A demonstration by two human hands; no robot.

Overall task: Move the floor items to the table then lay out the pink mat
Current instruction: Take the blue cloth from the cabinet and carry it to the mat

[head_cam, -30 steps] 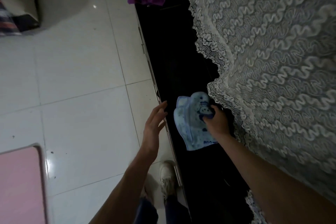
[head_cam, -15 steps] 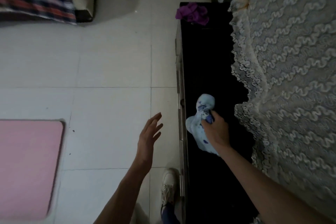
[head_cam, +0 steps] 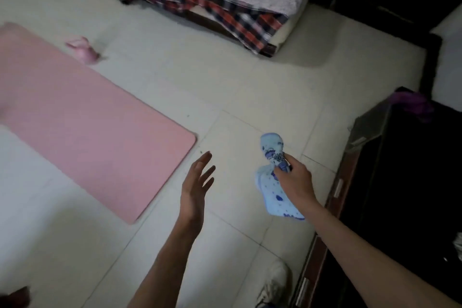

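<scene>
right hand (head_cam: 296, 180) has carried blue cloth (head_cam: 271, 177) off the table (head_cam: 410, 182).

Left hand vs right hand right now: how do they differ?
The left hand is open, fingers spread, holding nothing; the right hand is closed in a grip on the blue patterned cloth. The left hand is nearer the pink mat; the right hand is nearer the dark table. Both are bare and extended over the tiled floor.

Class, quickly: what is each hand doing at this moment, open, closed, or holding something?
Left hand: open, fingers spread, holding nothing.
Right hand: closed around the light blue patterned cloth.
</scene>
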